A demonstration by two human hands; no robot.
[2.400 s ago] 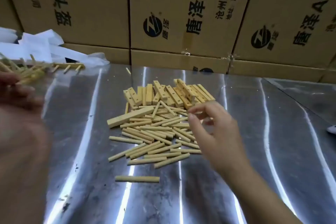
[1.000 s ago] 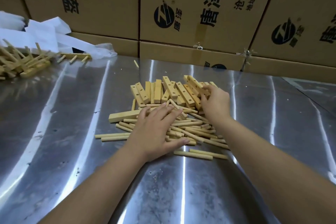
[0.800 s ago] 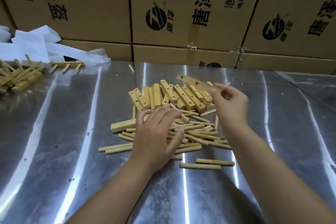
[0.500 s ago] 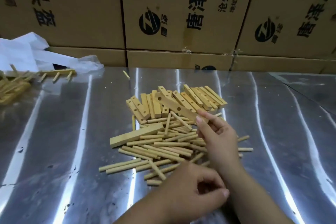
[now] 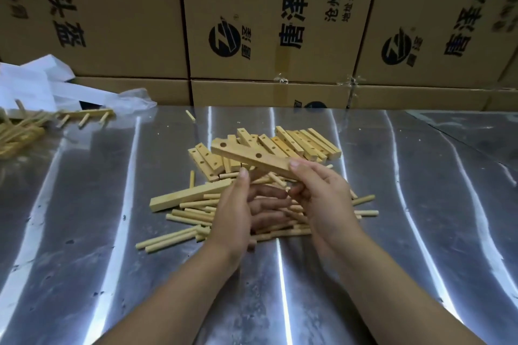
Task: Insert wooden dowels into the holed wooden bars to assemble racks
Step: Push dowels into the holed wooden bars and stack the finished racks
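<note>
**Risking a tipped bar**

Pinches holed bar (image 5: 249,158) by its 4 o'clock end in right hand (image 5: 322,199), above dowel heap (image 5: 190,216). Cannot tell whether left hand (image 5: 232,213), at 9 o'clock, grips anything. End-held, may twist or drop under insertion push.

Both forearms are showing bare from the lower edge of the frame up to the left hand (image 5: 235,213) and right hand (image 5: 322,196); the fingernails are looking short and plain.

table (image 5: 84,232): glossy scuffed metal | bars (image 5: 308,143), dowels (image 5: 168,241): pale matt wood | boxes (image 5: 126,22): cardboard
</note>
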